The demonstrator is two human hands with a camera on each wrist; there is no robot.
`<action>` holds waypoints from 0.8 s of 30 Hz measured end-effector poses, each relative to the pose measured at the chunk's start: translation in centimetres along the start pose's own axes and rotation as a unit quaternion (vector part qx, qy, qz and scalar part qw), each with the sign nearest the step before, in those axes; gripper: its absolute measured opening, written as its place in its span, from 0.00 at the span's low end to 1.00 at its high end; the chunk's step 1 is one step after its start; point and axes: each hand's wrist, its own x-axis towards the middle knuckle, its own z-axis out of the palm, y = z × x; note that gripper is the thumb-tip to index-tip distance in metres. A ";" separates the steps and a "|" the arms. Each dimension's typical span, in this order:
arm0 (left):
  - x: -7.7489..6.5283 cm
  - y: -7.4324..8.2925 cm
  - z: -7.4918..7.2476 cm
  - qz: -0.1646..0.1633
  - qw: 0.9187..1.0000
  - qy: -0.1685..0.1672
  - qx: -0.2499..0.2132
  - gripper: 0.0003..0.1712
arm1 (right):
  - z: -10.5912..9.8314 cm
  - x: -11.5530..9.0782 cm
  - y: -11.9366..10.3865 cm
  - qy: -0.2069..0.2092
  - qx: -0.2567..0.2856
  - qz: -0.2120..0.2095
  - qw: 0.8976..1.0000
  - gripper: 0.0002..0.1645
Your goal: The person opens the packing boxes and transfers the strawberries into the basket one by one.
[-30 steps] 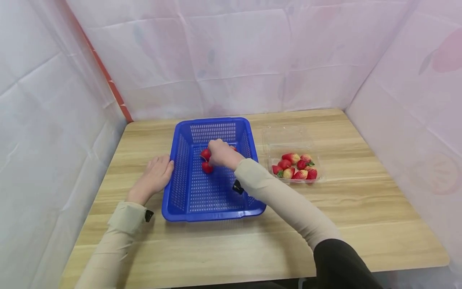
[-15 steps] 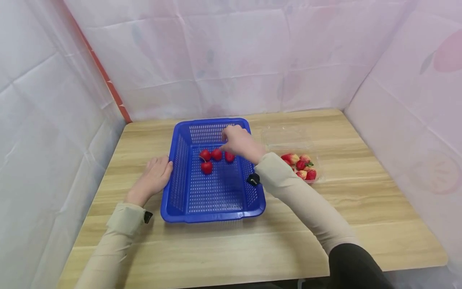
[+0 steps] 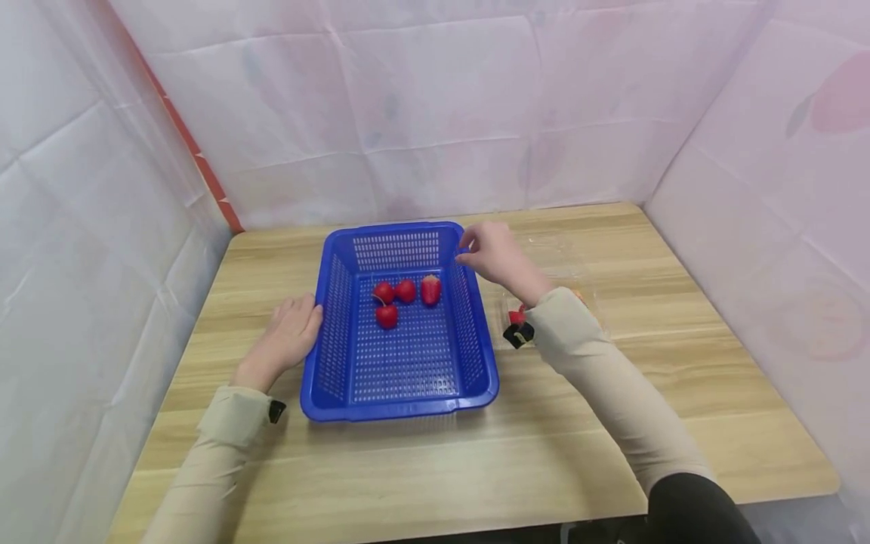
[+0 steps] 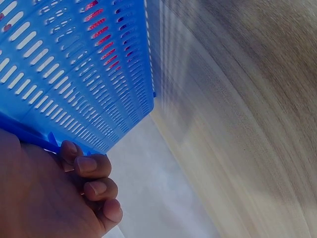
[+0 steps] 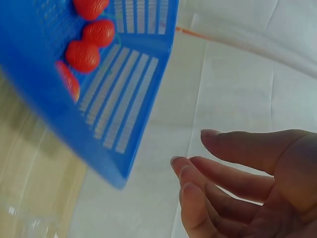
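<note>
A blue plastic basket (image 3: 401, 412) with slotted walls stands on the table. Its left rim is gripped by my left hand (image 3: 282, 340), whose curled fingers (image 4: 94, 166) show at the rim in the left wrist view. Inside lie several red fruits: a strawberry (image 3: 430, 292) with a pale end and round ones such as this red fruit (image 3: 387, 316) with a thin stem. My right hand (image 3: 499, 253) hovers by the basket's far right corner. In the right wrist view, thumb and fingers (image 5: 237, 181) are apart with nothing between them.
Right of the basket stands a clear plastic box (image 3: 553, 249), lid open; my right forearm hides most of its fruit, leaving a red bit (image 3: 516, 315) showing. The wooden table (image 3: 680, 363) is bounded by pale fabric walls (image 3: 435, 113) at the back and sides.
My right hand has left the strawberry in the basket, risen out and moved right past the rim. The left hand has stayed on the left rim.
</note>
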 end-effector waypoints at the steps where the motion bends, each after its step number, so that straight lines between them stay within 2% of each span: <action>1: 0.0 0.0 0.0 0.000 1.000 -0.001 0.000 0.20 | -0.2 -0.2 0.4 0.007 0.002 0.003 1.000 0.14; 10: -0.1 -0.1 0.1 0.003 1.000 -0.003 -0.003 0.20 | -1.6 -1.1 4.2 0.051 0.000 0.050 0.997 0.13; 15: -0.2 -0.1 0.2 0.004 1.000 -0.003 -0.005 0.20 | -1.8 -1.5 6.2 0.041 -0.013 0.082 0.996 0.15; 19: -0.2 -0.1 0.3 0.001 1.000 0.000 -0.008 0.20 | -1.2 -1.9 7.8 0.025 -0.039 0.099 0.994 0.15; 24: -0.1 -0.2 0.2 0.001 1.000 0.000 -0.006 0.19 | 0.5 -1.9 10.0 0.042 -0.084 0.087 0.992 0.15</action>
